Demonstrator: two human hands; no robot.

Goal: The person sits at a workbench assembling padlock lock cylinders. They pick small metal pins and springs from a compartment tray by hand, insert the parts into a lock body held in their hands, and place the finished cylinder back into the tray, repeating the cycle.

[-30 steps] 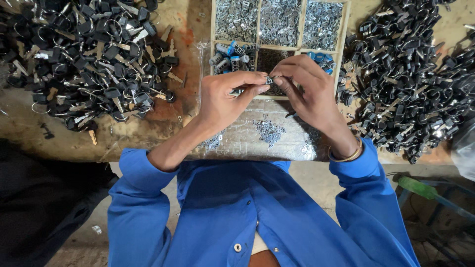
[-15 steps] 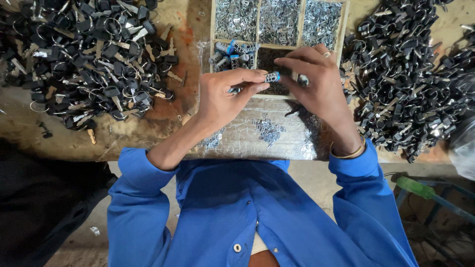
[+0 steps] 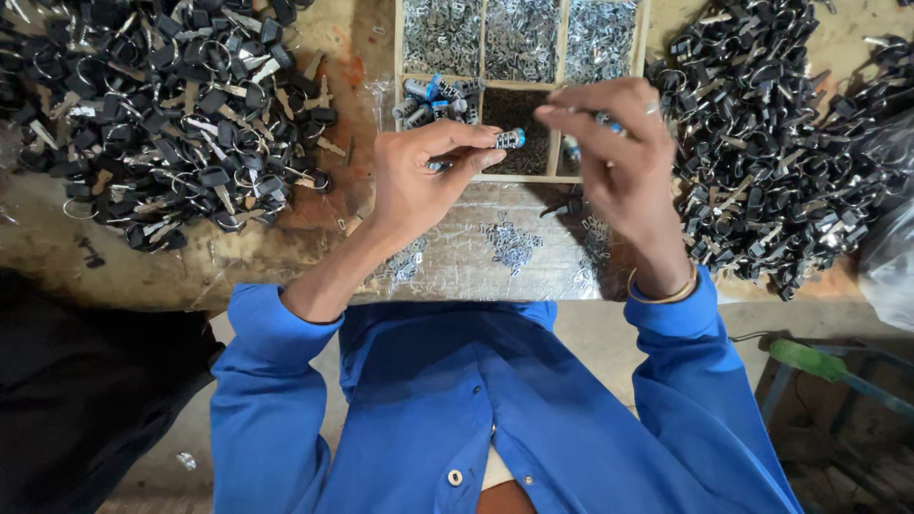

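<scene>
My left hand [image 3: 419, 181] pinches a small metal cylinder with a blue end [image 3: 510, 139] between thumb and fingers, just over the near edge of a wooden compartment tray [image 3: 562, 95]. A finger's width to the right of that cylinder hovers my right hand [image 3: 619, 157], fingertips drawn together; a bit of blue shows under its fingers, but I cannot tell whether it holds anything. Both hands hang above a clear plastic sheet [image 3: 457, 257] with small heaps of tiny metal parts [image 3: 511, 243].
A pile of black-headed keys on rings [image 3: 162, 114] covers the bench at left; a similar black pile [image 3: 781, 162] lies at right. The tray's far compartments hold silvery small parts [image 3: 519, 33]; more blue-tipped cylinders [image 3: 433, 100] sit in a near compartment. Bench edge runs below the sheet.
Both hands have come up and toward me from the tray. My right hand has drawn slightly away from the cylinder, which stays in my left hand.
</scene>
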